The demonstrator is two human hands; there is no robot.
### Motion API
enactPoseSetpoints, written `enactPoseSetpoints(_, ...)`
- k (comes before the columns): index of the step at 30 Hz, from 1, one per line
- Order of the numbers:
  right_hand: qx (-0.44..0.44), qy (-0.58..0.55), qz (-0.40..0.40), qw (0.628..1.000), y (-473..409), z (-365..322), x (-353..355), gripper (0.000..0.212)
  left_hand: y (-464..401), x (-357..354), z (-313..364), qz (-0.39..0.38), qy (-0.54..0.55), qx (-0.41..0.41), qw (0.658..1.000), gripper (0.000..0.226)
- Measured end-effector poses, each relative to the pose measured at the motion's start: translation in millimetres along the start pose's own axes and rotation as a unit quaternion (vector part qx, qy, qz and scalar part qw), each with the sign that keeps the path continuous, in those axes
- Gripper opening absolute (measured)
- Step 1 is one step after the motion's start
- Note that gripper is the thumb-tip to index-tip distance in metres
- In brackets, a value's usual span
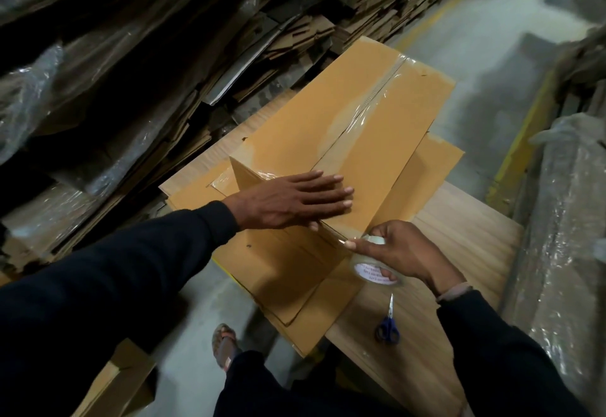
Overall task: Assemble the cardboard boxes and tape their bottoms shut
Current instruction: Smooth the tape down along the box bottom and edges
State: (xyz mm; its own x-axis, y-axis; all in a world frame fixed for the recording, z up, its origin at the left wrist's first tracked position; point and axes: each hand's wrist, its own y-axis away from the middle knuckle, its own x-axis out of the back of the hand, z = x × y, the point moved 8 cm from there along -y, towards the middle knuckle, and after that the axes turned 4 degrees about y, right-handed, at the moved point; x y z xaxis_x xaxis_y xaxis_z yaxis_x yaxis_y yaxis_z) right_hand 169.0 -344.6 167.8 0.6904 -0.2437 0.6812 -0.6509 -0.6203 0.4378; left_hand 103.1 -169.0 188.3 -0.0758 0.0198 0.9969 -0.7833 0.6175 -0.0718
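dim overall | glare on tape strip [370, 111] | dark upper left | edges blurred, wide-angle bowed

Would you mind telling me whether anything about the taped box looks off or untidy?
Yes: the clear tape along the cardboard box seam is wrinkled and bubbled rather than flat, and it drifts slightly off the seam. A small flap stands up beside the left hand. The scissors lie untouched.

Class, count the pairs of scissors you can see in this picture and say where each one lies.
1. The scissors, blue-handled, lie on the wooden table, nearer the person than the right hand holding the tape roll. Others may be hidden under cardboard.
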Motion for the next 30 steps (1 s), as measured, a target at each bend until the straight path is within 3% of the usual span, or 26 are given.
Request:
enactPoseSetpoints(5, 0.007, -0.004, -0.007, 1.0, -2, 5, 1, 0.089, -34, -6, 29, -0.017, 0.023, -0.049, 0.998, 0.061)
enactPoseSetpoints(10, 0.004, -0.061, 0.019, 0.998, 6, 2, 1, 0.062, -33, -7, 25, -0.015, 0.036, -0.044, 0.998, 0.062)
enactPoseSetpoints(16, 0.005, -0.095, 0.052, 0.994, 19, 10, -4, 0.066, -43, 0, 24, -0.004, 0.041, -0.064, 0.997, 0.069)
enactPoseSetpoints(22, 0.008, -0.189, 0.068, 0.979, 24, 28, -10, 0.047, -55, 3, 27, 0.04, 0.016, -0.081, 0.996, 0.064)
enactPoseSetpoints(30, -0.059, -0.115, 0.178, 0.975, 23, 47, -17, 0.086, -55, 5, 31, 0.084, -0.022, -0.089, 0.992, 0.055)
